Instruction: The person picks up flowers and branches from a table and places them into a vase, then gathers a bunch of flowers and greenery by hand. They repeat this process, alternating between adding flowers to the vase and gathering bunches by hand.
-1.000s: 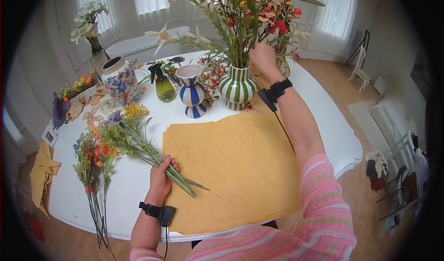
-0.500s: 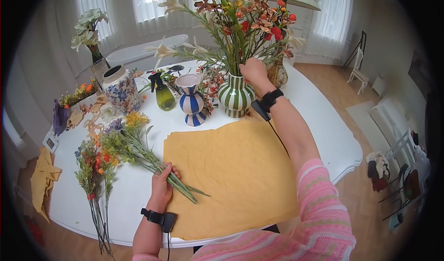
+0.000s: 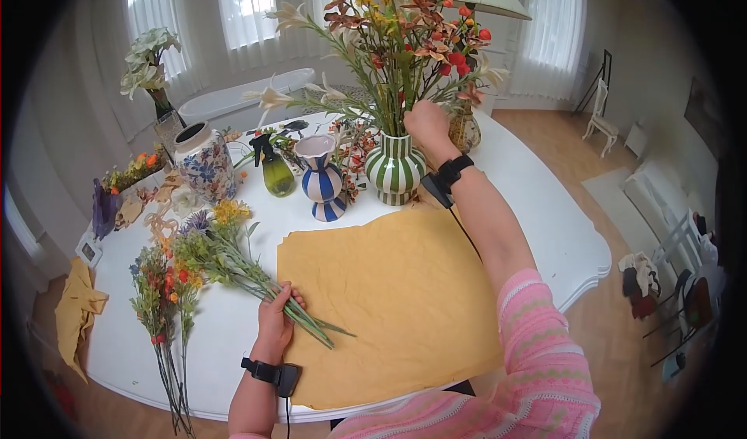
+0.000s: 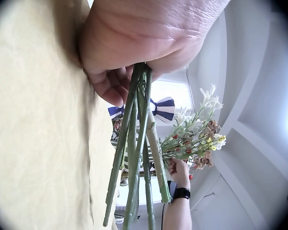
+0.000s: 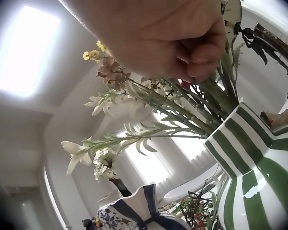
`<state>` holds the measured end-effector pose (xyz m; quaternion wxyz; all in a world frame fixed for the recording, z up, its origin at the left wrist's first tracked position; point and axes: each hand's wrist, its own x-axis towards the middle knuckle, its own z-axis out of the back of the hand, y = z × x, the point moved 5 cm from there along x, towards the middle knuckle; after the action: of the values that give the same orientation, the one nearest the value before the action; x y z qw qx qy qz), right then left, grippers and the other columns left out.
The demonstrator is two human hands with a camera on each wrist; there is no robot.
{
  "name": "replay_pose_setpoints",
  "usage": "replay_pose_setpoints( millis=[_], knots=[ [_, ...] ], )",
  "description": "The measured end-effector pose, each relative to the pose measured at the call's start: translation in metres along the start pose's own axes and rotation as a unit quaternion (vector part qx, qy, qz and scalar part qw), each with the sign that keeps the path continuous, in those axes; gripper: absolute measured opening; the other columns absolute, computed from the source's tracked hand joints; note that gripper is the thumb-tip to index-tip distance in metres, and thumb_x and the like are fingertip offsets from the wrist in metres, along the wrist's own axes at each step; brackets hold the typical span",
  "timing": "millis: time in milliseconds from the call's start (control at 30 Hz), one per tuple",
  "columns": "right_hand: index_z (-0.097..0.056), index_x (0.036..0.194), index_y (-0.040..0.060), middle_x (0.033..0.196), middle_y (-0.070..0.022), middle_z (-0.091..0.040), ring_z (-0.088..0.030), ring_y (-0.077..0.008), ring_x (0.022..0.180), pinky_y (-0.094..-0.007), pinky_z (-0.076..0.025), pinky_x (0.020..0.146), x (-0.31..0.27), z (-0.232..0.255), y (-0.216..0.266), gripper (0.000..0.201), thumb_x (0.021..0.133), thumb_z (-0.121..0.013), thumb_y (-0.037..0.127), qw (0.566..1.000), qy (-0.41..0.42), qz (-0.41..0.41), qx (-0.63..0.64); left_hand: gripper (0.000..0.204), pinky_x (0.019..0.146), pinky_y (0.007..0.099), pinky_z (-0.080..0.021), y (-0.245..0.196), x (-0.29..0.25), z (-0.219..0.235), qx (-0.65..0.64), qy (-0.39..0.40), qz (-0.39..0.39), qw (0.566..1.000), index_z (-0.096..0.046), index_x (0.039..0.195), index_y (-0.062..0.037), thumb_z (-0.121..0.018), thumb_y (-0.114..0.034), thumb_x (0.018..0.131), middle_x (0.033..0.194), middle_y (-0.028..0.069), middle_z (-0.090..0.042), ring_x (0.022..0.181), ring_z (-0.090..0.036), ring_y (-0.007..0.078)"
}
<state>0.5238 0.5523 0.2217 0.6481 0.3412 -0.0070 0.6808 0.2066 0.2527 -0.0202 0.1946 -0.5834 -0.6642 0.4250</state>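
My right hand (image 3: 427, 124) grips a thick green flower stem (image 5: 217, 96) just above the mouth of the green-and-white striped vase (image 3: 395, 171). Around it, orange, red, yellow and white blooms fan out of the vase. Low at the left, my left hand (image 3: 276, 318) holds a bunch of mixed flowers (image 3: 226, 252) by the stems, thumb along the top. The bunch's cut stem ends (image 4: 139, 167) point down past the palm, over the tan paper (image 3: 389, 307). The lower end of the right hand's stem is hidden inside the vase.
A blue-and-white striped vase (image 3: 321, 178), green spray bottle (image 3: 276, 173) and floral vase (image 3: 205, 167) stand left of the green-striped one. Another flower bunch (image 3: 159, 307) lies at the white table's (image 3: 117, 353) left. A lamp (image 3: 475, 0) rises behind the blooms.
My right hand has come down and left toward the vase mouth, lowering its stem among the others. My left hand keeps its hold on the bunch. The head view has shifted slightly.
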Motion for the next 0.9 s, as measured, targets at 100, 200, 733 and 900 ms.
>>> replay_pose_setpoints(
  millis=[100, 200, 733, 900],
  knots=[
    [-0.07, 0.089, -0.0049, 0.091, -0.028, -0.068, -0.066, -0.042, 0.09, -0.0478, -0.053, 0.081, -0.003, -0.009, -0.004, 0.028, 0.078, -0.059, 0.019, 1.0, 0.005, -0.01, 0.0, 0.022, 0.068, 0.0332, -0.054, 0.001, 0.001, 0.001, -0.001, -0.005, 0.002, 1.0, -0.053, 0.11, -0.0027, -0.063, -0.011, 0.093, 0.086, 0.0074, -0.06, 0.075, -0.061, 0.0181],
    [-0.07, 0.089, -0.005, 0.093, -0.0272, -0.068, -0.066, -0.0421, 0.091, -0.0469, -0.053, 0.082, -0.006, -0.018, -0.007, 0.027, 0.077, -0.057, 0.015, 0.999, 0.031, -0.015, -0.007, 0.022, 0.068, 0.033, -0.054, 0.0, -0.001, 0.0, -0.002, 0.0, 0.002, 1.0, -0.053, 0.11, -0.0026, -0.063, -0.011, 0.093, 0.086, 0.0073, -0.06, 0.075, -0.061, 0.018],
    [-0.07, 0.09, -0.0038, 0.088, -0.0264, -0.068, -0.066, -0.0426, 0.086, -0.0492, -0.053, 0.078, -0.016, -0.027, -0.009, 0.027, 0.081, -0.061, 0.02, 0.999, -0.01, 0.034, 0.03, 0.021, 0.069, 0.0325, -0.055, 0.0, 0.002, 0.001, 0.004, 0.004, -0.005, 1.0, -0.054, 0.11, -0.0023, -0.063, -0.011, 0.093, 0.086, 0.0071, -0.06, 0.075, -0.061, 0.0176],
    [-0.07, 0.083, -0.0018, 0.087, -0.0259, -0.068, -0.066, -0.0428, 0.085, -0.0494, -0.053, 0.077, -0.015, -0.029, -0.011, 0.025, 0.084, -0.061, 0.021, 0.995, -0.069, 0.054, 0.045, 0.022, 0.07, 0.0327, -0.055, 0.001, 0.001, 0.0, 0.0, 0.0, -0.003, 1.0, -0.053, 0.11, -0.0022, -0.063, -0.011, 0.092, 0.086, 0.0072, -0.06, 0.075, -0.061, 0.0177]
  ],
)
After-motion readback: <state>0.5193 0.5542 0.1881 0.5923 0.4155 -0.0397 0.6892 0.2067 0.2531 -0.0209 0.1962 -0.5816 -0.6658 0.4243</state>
